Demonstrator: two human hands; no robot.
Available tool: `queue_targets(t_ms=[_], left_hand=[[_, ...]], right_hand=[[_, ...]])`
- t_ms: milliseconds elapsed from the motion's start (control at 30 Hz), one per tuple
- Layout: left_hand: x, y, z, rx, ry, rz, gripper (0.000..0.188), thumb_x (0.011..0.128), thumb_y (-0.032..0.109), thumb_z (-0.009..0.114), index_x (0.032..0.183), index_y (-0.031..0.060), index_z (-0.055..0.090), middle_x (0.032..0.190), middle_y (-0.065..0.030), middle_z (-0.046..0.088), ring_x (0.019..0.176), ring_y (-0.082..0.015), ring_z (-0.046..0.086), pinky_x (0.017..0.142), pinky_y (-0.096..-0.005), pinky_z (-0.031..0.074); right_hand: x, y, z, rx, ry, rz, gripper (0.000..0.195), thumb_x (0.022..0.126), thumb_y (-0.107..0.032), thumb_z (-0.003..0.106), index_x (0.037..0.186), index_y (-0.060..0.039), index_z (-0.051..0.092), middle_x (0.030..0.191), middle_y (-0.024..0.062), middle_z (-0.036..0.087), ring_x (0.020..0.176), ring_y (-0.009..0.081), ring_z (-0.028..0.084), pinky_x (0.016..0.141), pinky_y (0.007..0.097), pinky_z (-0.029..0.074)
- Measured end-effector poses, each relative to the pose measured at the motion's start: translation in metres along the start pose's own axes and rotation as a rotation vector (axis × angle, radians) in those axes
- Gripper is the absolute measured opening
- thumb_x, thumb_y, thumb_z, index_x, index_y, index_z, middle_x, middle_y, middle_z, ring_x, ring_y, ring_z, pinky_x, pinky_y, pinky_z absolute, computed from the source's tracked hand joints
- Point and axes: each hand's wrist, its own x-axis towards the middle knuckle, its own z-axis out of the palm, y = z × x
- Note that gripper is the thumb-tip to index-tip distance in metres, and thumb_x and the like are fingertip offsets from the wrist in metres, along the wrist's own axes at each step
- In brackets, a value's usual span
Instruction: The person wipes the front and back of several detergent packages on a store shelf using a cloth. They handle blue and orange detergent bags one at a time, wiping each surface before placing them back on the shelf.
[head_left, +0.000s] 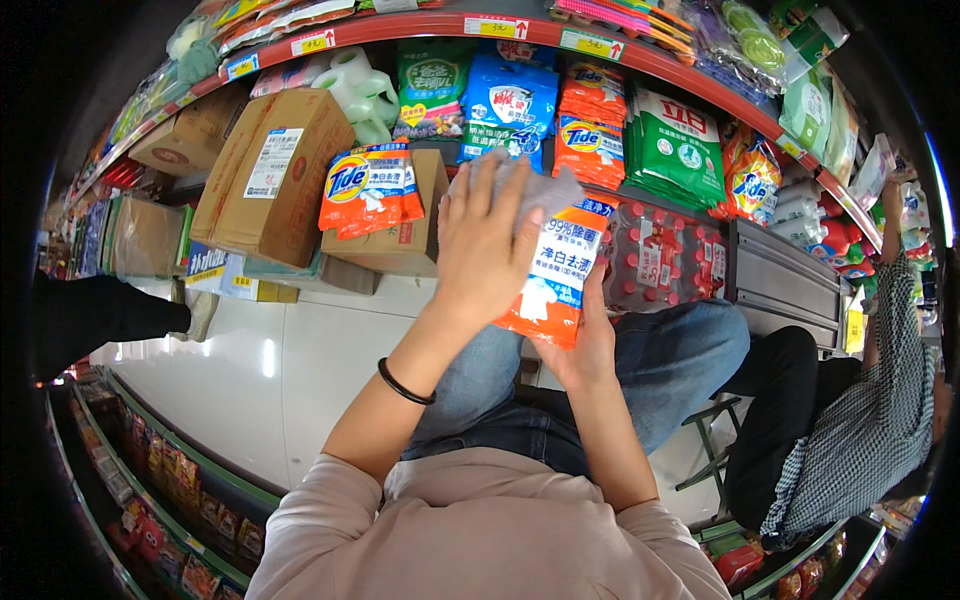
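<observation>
My right hand (581, 352) grips an orange and white Tide detergent bag (553, 277) from below and along its right edge, above my knees. Spread over the bag's upper left is my left hand (484, 232), pressing a grey cloth (544, 191) against it. The cloth hides the bag's top left part. To the left, more Tide bags (371, 187) lie on a cardboard box (409, 217). Beyond my hands, a blue detergent bag (510, 105), stacked Tide bags (590, 146) and green detergent bags (675, 146) stand on the shelf.
A taller cardboard carton (274, 172) stands at the left. Shrink-wrapped red-capped bottles (649, 255) sit right of my hands. A red shelf edge (420, 34) with price tags runs overhead. A person in a checked shirt (862, 427) sits at the right; another person's leg (112, 315) is at left.
</observation>
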Motion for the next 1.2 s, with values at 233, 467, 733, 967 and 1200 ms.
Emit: queue_targets(t_ms=[233,467,733,967,1200], left_hand=[[-0.035,0.028,-0.02,0.106,-0.068,0.109,0.062,0.1,0.047,0.045,0.153,0.0137,0.042,0.161,-0.0132,0.033,0.148,-0.046,0.025,0.116,-0.0624,0.019],[-0.061,0.054,-0.017,0.029,-0.305,0.342,0.076,0.089,0.051,0.059,0.154,0.0181,0.041,0.164,-0.0055,0.03,0.151,-0.0349,0.024,0.12,-0.0581,0.014],[-0.118,0.005,-0.034,0.085,-0.328,0.278,0.072,0.088,0.039,0.066,0.154,0.0217,0.041,0.163,-0.004,0.033,0.151,-0.0369,0.023,0.121,-0.057,0.013],[-0.095,-0.025,-0.035,-0.23,-0.059,0.047,0.075,0.084,0.009,0.065,0.155,0.0112,0.039,0.161,-0.0162,0.032,0.145,-0.0473,0.029,0.117,-0.054,0.029],[-0.116,-0.069,-0.064,-0.513,-0.106,-0.13,0.073,0.084,-0.013,0.048,0.154,0.0061,0.038,0.154,-0.0175,0.045,0.14,-0.034,0.046,0.116,-0.0376,0.036]], right_hand=[[-0.003,-0.001,-0.002,0.022,-0.02,-0.042,0.059,0.108,-0.051,0.031,0.154,-0.0145,0.033,0.152,0.0071,0.045,0.14,0.0264,0.045,0.116,0.0455,0.037],[0.002,0.001,-0.039,0.124,0.164,-0.167,0.054,0.108,-0.043,0.036,0.152,-0.0117,0.038,0.153,0.0098,0.046,0.14,0.0289,0.044,0.117,0.0463,0.036],[-0.002,-0.003,-0.025,0.009,0.085,0.044,0.054,0.105,-0.041,0.049,0.147,-0.0064,0.042,0.142,0.013,0.054,0.13,0.0288,0.054,0.111,0.0437,0.043],[0.001,0.009,-0.034,-0.066,0.098,0.006,0.045,0.103,-0.021,0.057,0.142,-0.0036,0.043,0.138,0.0151,0.056,0.128,0.0302,0.056,0.109,0.0525,0.044],[0.005,-0.016,0.001,-0.552,0.284,-0.254,0.026,0.101,-0.015,0.063,0.118,0.0035,0.064,0.109,0.0076,0.07,0.095,0.0123,0.066,0.084,0.0284,0.053]])
